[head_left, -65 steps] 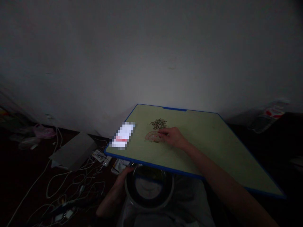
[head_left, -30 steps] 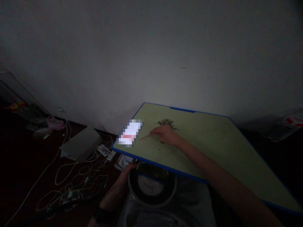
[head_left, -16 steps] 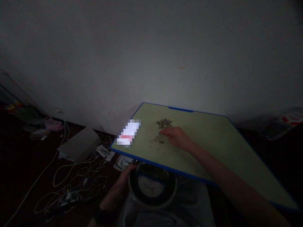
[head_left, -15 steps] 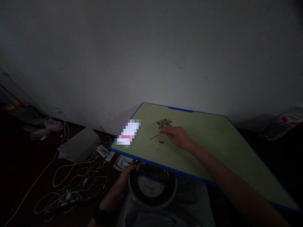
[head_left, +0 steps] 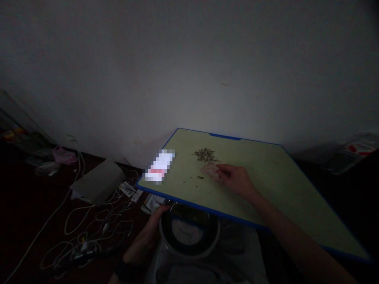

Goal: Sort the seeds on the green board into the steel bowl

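Note:
My right hand is closed on a thin, see-through plastic piece with pinkish marks, held over the pale tabletop. Just beyond it lies a loose heap of small dark grains; what kind they are is too small to tell. A few stray dark bits lie nearer the front edge. Below that edge, my left hand grips the left rim of a round metal bowl over my lap. Part of the left fingers is hidden by the bowl and the table.
A phone, lit and blurred out, rests at the table's left corner. Blue trim edges the table, which stands close to a wall. On the left floor are tangled white cables, a pale box and a pink bag.
My right hand has moved right and slightly nearer, turning the plastic piece so its face shows. Some grains now spread toward the hand. My left hand and the bowl stay nearly in place.

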Available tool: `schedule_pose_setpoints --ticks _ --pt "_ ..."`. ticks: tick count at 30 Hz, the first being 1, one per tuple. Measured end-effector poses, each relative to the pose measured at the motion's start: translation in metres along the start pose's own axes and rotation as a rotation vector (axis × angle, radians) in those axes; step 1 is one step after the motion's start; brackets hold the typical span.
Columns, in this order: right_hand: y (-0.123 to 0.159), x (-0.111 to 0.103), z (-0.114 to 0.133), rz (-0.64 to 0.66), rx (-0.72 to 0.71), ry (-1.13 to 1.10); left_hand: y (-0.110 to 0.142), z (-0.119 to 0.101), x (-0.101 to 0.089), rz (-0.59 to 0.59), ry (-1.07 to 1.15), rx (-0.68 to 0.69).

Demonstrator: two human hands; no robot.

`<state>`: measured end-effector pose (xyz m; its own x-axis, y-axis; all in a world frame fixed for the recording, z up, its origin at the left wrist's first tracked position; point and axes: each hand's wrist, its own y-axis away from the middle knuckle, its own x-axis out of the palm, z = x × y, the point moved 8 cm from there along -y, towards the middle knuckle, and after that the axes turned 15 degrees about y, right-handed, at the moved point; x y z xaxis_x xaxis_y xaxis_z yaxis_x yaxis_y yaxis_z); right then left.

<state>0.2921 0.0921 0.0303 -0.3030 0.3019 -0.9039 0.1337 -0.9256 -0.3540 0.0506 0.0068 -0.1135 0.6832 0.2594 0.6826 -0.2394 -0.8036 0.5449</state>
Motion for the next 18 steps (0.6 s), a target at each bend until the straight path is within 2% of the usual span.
schedule_pose_setpoints --ticks 7,13,18 --pt "0.008 0.019 -0.01 0.204 0.122 -0.239 0.004 -0.005 0.002 -0.015 -0.025 0.04" --pt "0.015 0.029 -0.011 0.275 0.177 -0.405 0.013 -0.013 0.0 0.0 -0.069 0.133" --pt "0.025 0.028 -0.009 0.302 0.206 -0.465 0.025 -0.016 -0.001 0.002 -0.069 0.147"
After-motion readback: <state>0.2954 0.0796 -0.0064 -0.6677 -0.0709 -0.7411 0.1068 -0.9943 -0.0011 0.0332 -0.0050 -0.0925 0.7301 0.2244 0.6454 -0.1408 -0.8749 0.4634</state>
